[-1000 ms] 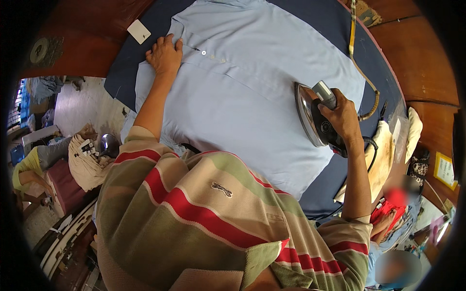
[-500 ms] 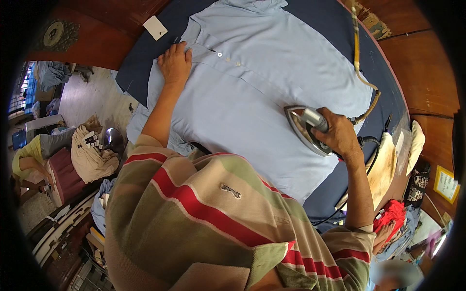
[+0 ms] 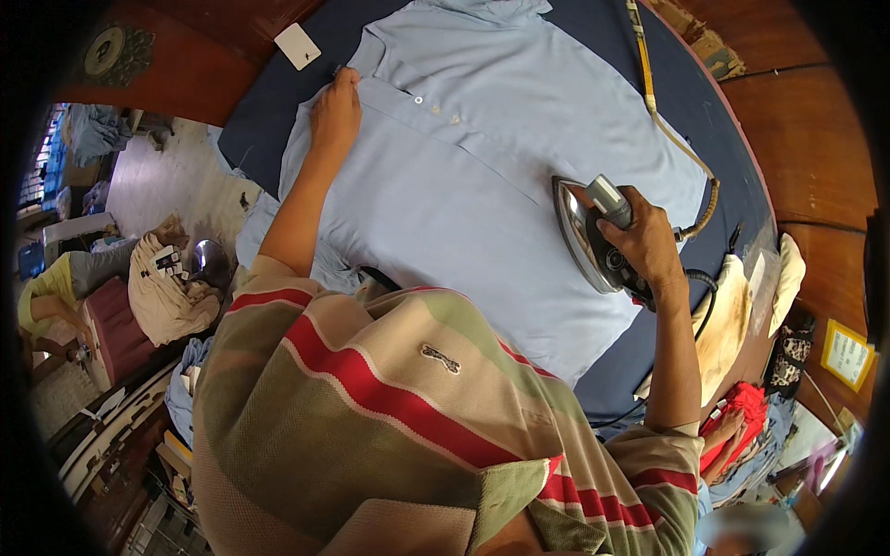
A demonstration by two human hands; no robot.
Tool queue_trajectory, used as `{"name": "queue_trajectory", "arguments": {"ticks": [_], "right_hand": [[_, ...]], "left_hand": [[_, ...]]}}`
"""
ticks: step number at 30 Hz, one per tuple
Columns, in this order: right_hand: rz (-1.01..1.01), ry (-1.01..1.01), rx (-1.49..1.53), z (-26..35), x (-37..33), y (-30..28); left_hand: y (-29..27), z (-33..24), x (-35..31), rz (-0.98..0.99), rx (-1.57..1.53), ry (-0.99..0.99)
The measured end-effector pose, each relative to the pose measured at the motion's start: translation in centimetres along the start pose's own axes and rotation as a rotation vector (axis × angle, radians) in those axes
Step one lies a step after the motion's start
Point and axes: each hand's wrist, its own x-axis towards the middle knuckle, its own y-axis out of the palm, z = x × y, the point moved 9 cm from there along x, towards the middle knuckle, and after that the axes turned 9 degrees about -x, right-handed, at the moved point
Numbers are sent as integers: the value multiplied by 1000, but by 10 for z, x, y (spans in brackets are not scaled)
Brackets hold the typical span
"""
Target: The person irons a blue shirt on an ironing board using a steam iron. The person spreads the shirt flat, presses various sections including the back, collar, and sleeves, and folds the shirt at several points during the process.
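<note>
A light blue shirt (image 3: 408, 222) lies spread on a dark navy ironing surface (image 3: 603, 375), its row of white buttons running across the upper middle. My right hand (image 3: 644, 239) is closed round the handle of a steam iron (image 3: 586, 243) over the right part of the shirt. The iron is somewhat tipped, its shiny metal edge facing left; whether its plate touches the cloth I cannot tell. At the shirt's upper left edge my left hand (image 3: 336, 113) has its fingers curled closed on the fabric.
A yellowish hose (image 3: 646, 79) hangs from above to the iron. A white card (image 3: 298, 46) lies at the far left corner. Stained cloth (image 3: 728, 324) sits right of the surface. Another person's hand (image 3: 728, 431) rests on red cloth; a person in yellow (image 3: 48, 301) bends at left.
My left hand has gone from lying flat on the shirt to gripping its edge, slightly farther up. The iron has shifted slightly right and tipped more. The hose has swung left.
</note>
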Motion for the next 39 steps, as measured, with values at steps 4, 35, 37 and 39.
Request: {"name": "queue_trajectory", "arguments": {"ticks": [4, 35, 37, 39], "right_hand": [[-24, -56, -20, 10, 5, 1], [26, -70, -116, 34, 20, 4], [-16, 80, -99, -18, -9, -1], [-72, 204, -65, -68, -37, -5]], "left_hand": [[6, -6, 18, -97, -12, -75], [25, -3, 48, -6, 293, 119], [28, -6, 48, -19, 286, 153], [28, -5, 47, -11, 313, 165]]}}
